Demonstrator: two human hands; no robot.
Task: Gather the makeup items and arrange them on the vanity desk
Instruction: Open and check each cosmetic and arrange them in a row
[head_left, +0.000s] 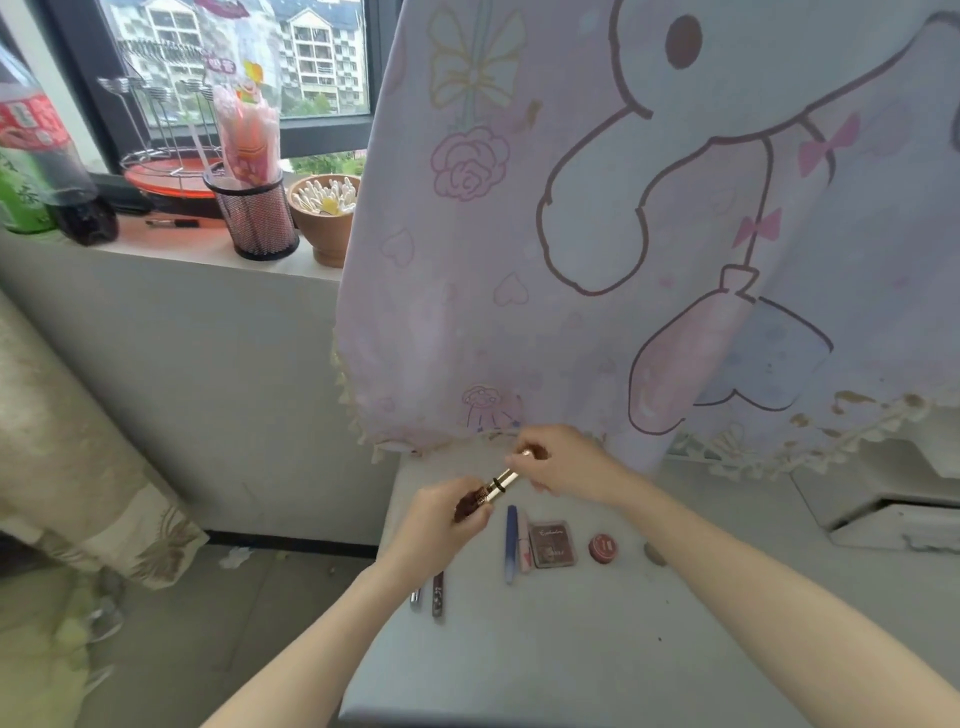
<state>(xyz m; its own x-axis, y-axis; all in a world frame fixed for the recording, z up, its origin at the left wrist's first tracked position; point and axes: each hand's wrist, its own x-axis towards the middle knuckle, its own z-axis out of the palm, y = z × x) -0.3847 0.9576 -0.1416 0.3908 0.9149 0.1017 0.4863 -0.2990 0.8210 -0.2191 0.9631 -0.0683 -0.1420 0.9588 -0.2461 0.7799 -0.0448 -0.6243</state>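
Left hand (441, 519): grip closed around the dark lower barrel of the lipstick (485, 493).
Right hand (561, 460): grip pinched on the lipstick's gold upper end; whether a cap is under the fingers cannot be told.
Lipstick: held in the air, tilted, above the worktop's (571, 649) far left corner.
Already laid out: blue tube (511, 543), blush palette (553, 543) and red round pot (602, 548) in a row behind the left edge; two slim pencils (437, 595) near that edge.
Step in hand: probably closing or checking the lipstick before placing it.
Doing it well: seat the ends squarely, then lay it parallel to the blue tube, clear of the left edge so it cannot roll off.
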